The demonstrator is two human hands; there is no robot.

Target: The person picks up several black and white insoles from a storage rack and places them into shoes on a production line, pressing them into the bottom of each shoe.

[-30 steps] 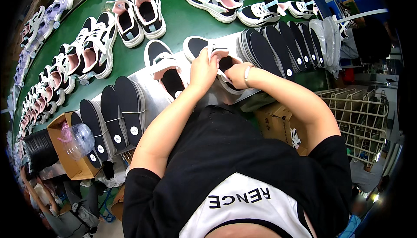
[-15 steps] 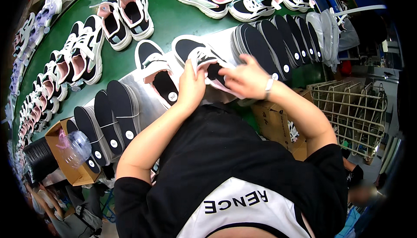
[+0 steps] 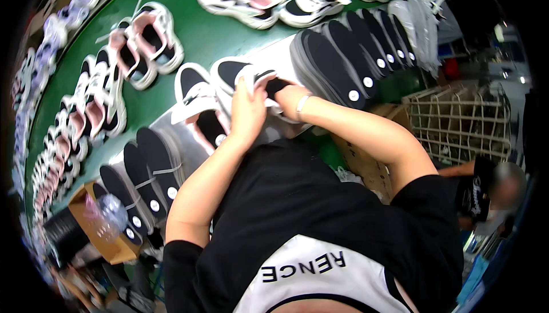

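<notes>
While the left hand (image 3: 247, 113) curls around a sneaker (image 3: 229, 74), the right hand (image 3: 290, 101) reaches inside, its hold hidden, insoles (image 3: 326, 64) to its right.

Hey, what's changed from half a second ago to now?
The right hand has moved left on the white-and-black shoe, its fingertips now hidden in the opening. The camera view has shifted too. The left hand still holds that shoe near its tongue; the neighbouring shoe stays beside it.
</notes>
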